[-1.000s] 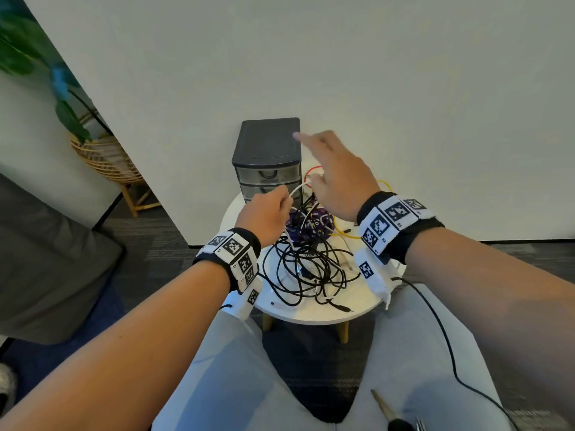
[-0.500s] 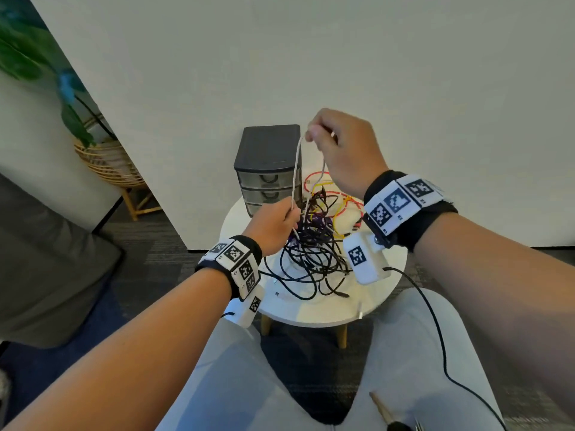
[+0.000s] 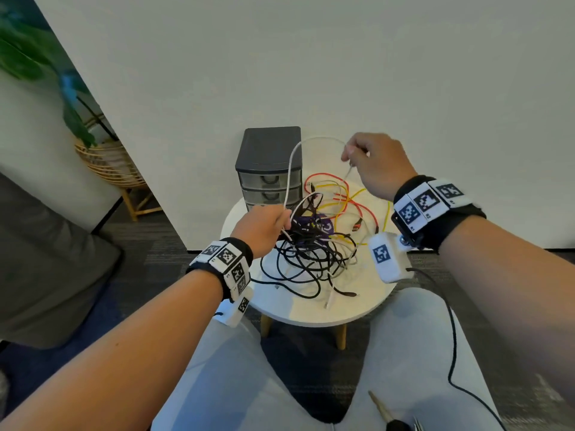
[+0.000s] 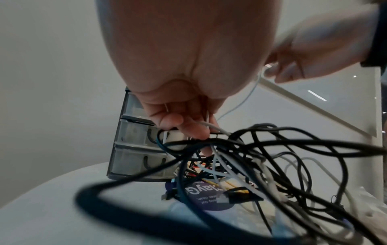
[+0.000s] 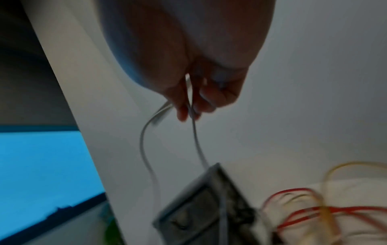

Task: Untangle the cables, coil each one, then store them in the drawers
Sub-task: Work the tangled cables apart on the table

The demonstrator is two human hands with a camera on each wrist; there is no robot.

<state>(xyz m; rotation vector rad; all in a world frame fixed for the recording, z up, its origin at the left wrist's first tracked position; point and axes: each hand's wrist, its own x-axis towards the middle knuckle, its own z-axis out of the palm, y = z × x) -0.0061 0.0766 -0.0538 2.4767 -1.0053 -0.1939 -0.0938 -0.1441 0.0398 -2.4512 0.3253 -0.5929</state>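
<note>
A tangle of black cables (image 3: pixel 306 259) with red, yellow and white ones lies on the round white table (image 3: pixel 314 312). A white cable (image 3: pixel 292 169) arches up from the pile in front of the small grey drawer unit (image 3: pixel 270 169). My left hand (image 3: pixel 264 227) grips this cable low at the pile's left edge (image 4: pixel 192 126). My right hand (image 3: pixel 370 160) pinches its other end raised above the table (image 5: pixel 189 102), the tip dangling below the fingers. All three drawers look closed.
A white wall rises right behind the table. A wicker plant stand (image 3: pixel 109 163) sits on the floor at the left, beside grey upholstery (image 3: pixel 46 259). My knees (image 3: pixel 404 353) are close under the table's front edge. A purple label (image 4: pixel 209 194) lies under the tangle.
My right hand took hold of the white cable, lifted it, then swung right and lower, drawing the cable into an arch. My left hand stayed gripping at the pile.
</note>
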